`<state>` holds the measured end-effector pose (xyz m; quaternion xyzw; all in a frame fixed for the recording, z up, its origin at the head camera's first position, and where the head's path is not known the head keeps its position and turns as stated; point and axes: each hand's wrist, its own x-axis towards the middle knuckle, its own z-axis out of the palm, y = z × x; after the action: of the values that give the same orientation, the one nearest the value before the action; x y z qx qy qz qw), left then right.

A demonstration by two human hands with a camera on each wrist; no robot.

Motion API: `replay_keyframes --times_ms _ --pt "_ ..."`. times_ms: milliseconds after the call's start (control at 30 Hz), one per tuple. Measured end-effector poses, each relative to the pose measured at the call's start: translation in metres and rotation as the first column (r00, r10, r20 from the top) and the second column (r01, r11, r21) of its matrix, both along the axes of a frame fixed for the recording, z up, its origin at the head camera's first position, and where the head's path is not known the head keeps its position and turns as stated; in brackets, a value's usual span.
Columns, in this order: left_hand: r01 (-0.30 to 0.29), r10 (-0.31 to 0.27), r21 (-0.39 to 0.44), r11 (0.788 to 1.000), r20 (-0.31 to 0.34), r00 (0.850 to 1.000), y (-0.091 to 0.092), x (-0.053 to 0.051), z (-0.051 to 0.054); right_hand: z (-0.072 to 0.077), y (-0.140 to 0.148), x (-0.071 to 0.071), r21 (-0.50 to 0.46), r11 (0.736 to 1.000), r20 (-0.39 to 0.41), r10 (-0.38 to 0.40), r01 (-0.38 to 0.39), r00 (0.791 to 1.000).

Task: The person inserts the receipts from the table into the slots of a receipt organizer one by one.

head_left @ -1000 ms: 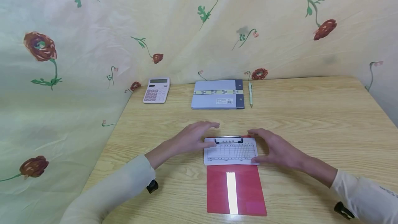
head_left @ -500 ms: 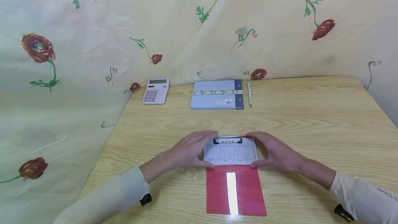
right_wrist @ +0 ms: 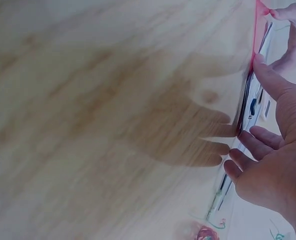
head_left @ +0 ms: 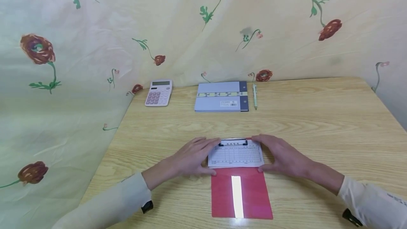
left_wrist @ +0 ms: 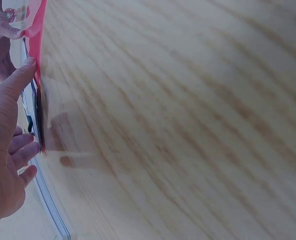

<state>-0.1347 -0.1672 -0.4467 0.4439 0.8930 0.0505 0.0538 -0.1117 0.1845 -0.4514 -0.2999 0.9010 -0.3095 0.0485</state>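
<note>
A red clipboard (head_left: 224, 193) lies on the wooden table with a metal clip (head_left: 233, 142) at its far end. A white printed form pad (head_left: 236, 156) sits under that clip. At its left side my left hand (head_left: 194, 156) rests with fingertips by the far left corner and the thumb at the pad's near left corner. My right hand (head_left: 283, 154) mirrors this on the right, index finger at the far edge and thumb at the near right corner. In the left wrist view the left thumb (left_wrist: 24, 75) touches the clipboard's side edge; the other fingers are loosely bent.
Toward the back of the table (head_left: 318, 116) lie a pink calculator (head_left: 159, 93), a blue-grey binder (head_left: 221, 97) and a light green pen (head_left: 255, 96). A flowered cloth (head_left: 178, 27) hangs behind the table and along its left side.
My left hand has come down and nearer, its thumb now at the pad's near left corner instead of over the pad. The right hand has settled slightly lower. The clipboard stays nearly in place.
</note>
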Motion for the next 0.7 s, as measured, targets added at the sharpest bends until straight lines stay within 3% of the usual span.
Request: replay_keyframes --times_ms 233,700 --pt "-0.012 0.012 -0.013 1.0 0.0 1.0 0.007 -0.01 -0.002 0.002 0.006 -0.01 0.038 0.999 -0.021 -0.004 0.005 1.0" --pt "-0.05 0.052 -0.019 0.999 0.097 0.994 0.024 -0.038 0.005 0.01 0.018 -0.029 0.058 0.998 0.021 -0.041 0.04 0.999"
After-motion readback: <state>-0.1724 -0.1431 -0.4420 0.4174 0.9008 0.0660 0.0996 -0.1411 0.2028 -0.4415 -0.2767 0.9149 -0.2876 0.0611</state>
